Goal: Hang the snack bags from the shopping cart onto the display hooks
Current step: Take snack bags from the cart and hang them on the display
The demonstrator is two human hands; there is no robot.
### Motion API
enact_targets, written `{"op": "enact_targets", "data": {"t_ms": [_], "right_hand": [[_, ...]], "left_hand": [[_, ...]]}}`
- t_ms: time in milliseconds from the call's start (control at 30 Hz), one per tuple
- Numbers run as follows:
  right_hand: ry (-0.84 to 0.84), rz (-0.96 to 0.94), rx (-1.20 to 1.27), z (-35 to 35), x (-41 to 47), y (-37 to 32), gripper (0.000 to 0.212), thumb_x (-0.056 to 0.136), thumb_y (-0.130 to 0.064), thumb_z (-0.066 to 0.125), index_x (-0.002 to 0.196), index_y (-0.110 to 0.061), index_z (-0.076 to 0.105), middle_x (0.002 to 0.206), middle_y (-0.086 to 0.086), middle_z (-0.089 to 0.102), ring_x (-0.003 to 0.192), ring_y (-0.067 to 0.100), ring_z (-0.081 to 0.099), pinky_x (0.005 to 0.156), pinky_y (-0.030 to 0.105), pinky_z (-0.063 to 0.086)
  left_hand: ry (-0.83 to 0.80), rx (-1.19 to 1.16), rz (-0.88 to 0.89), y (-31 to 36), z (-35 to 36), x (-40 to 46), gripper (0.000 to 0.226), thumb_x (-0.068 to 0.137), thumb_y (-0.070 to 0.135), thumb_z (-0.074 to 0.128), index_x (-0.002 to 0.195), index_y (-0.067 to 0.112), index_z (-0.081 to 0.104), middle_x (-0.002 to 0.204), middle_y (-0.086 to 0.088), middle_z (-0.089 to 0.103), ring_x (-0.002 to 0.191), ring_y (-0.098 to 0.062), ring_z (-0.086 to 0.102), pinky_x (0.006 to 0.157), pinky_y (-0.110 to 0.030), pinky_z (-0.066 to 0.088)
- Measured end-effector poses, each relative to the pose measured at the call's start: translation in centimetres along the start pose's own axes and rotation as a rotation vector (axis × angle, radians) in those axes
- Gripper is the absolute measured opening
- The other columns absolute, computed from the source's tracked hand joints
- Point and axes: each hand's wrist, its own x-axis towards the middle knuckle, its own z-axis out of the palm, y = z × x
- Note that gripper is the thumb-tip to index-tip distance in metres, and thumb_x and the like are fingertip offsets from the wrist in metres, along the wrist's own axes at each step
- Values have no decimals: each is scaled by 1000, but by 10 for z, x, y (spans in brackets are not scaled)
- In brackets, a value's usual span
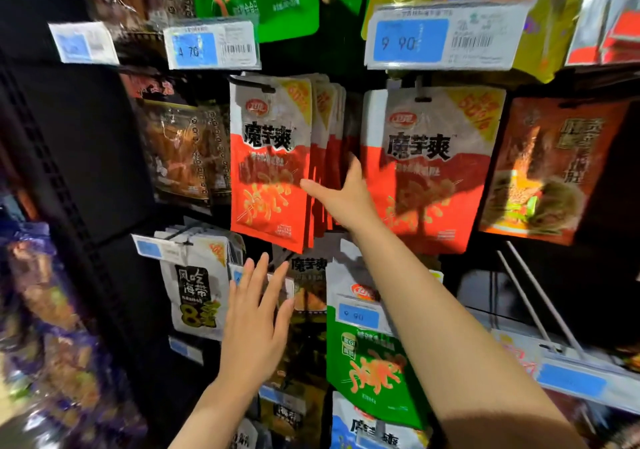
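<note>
Head view of a dark shop display packed with hanging snack bags. At the centre of the frame the right hand [341,192] reaches up with fingers spread wide, thumb stretched left; it holds nothing, and its fingertips lie against or just behind the stack of red-and-white bags [270,164] hanging from a hook [258,83] near its top edge. Whether the fingers press the rear bags or only brush them cannot be told. Lower, at centre left, the left hand [256,313] is held flat with straight, slightly parted fingers, also holding nothing, in front of a white seaweed bag [194,296] and a small price tag.

The shopping cart is not in view, and neither hand carries a bag, so the bags to hang are out of the frame.

Risk, as a judgement: a push from the right hand could swing the stack and slide the front bag off the hook's open end; the left hand could knock the lower tag or bags askew.

The bags are flat, glossy plastic pouches, rectangular, crinkled, with punched hang holes. To the right hangs a similar red-and-white pouch [433,171]; below it a shiny green pouch [370,372]. Price tags [408,40] are stiff clear holders with blue paper. Thin bare metal rods [533,296] jut at lower right.
</note>
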Motion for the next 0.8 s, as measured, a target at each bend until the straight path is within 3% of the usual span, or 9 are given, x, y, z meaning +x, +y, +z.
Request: {"op": "enact_targets", "data": {"t_ms": [100,233,367,667,800], "right_hand": [[42,46,-34,26,7,-9,82,81,-44,70,144,-9,31,145,14,40,132,31,42,106,39,39],[88,-111,-191,49,-8,-7,75,92,-37,59,151,-22,15,154,10,21,128,35,43,100,43,41],[79,-218,-320,68,-17,-13,74,96,-23,50,152,-30,3,161,2,3,134,38,37,106,47,36],[88,-202,-387,66,-22,-21,73,93,-3,48,152,-25,10,161,2,2,133,40,35,99,43,39],[64,-213,-389,58,-21,-19,74,97,-9,45,152,-34,2,161,6,3,135,40,33,103,44,35]], "left_hand": [[-25,7,17,-4,-7,0,50,96,57,17,145,46,15,157,19,4,146,-1,-10,116,-27,-8],[-39,-2,32,-7,-10,2,50,96,57,16,145,48,16,156,22,3,146,0,-9,116,-26,-9],[-42,15,29,-7,-8,2,51,96,53,21,146,42,20,158,17,5,146,-2,-8,117,-29,-7],[-58,16,46,-9,-10,2,51,97,52,21,147,41,18,159,16,5,146,-2,-9,117,-34,-4],[-70,8,39,-6,-10,0,51,98,52,20,148,43,14,158,18,-1,146,-4,-11,117,-30,-8]]}}
